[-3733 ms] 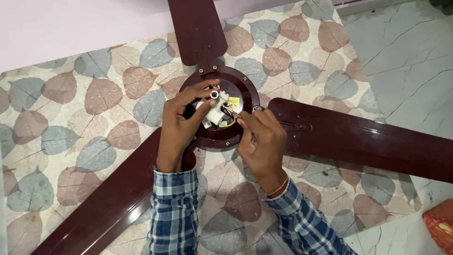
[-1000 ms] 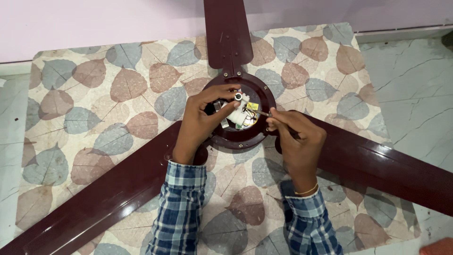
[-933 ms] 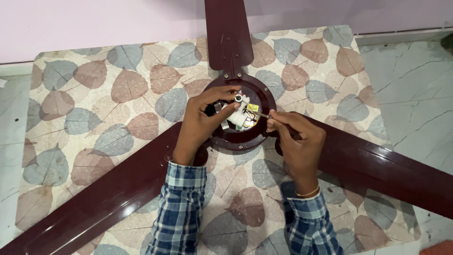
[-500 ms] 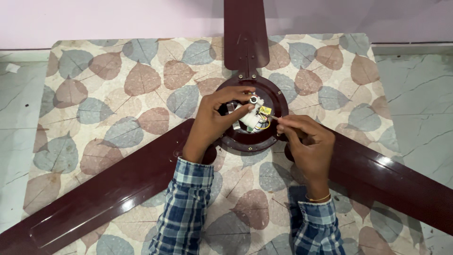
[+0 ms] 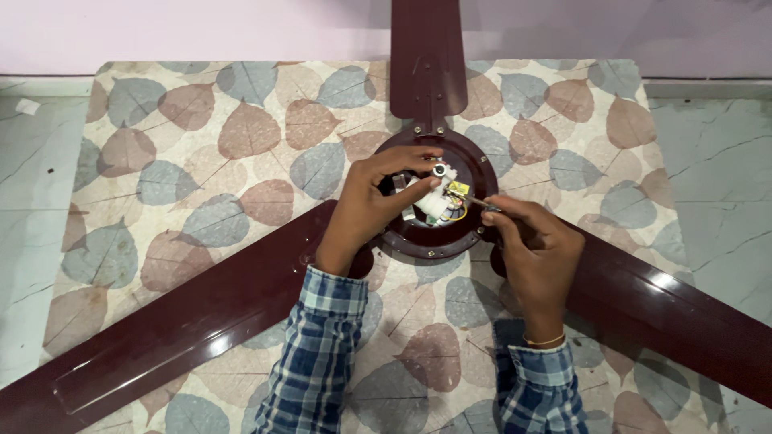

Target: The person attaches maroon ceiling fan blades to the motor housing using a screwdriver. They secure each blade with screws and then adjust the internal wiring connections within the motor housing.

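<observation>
Looking straight down, we have a dark maroon ceiling fan (image 5: 438, 197) lying flat on a mat printed with grey and brown leaves (image 5: 241, 137). Its round motor hub (image 5: 474, 165) sits near the middle of the mat, a little to the far side, with the centre open and the wiring showing. One blade (image 5: 428, 56) runs to the far edge, one blade (image 5: 161, 337) to the near left, one blade (image 5: 675, 309) to the near right.

Our left hand (image 5: 370, 205) is curled over the left half of the hub, fingers bent and closed around a small white part (image 5: 438, 201) in the open centre — thumb below it, fingertips on top beside a small round metal piece (image 5: 440, 169). Just right of that white part we see a yellow component (image 5: 458, 189) and some thin wires.

Our right hand (image 5: 535, 249) rests over the root of the near-right blade, just beside the hub's right rim. Its thumb and forefinger are pinched shut on a thin metal tool (image 5: 476, 201) — slim, shaft-like, its tip pointing left into the hub beside the yellow component. Whether the tip touches anything, we cannot tell.

Both wrists come out of blue and white checked sleeves (image 5: 322, 354), and a thin bangle (image 5: 545, 341) circles the right wrist. Pale marbled floor tiles (image 5: 708, 161) flank the mat on the left and right, and a pinkish wall (image 5: 201, 28) runs along the far side.
</observation>
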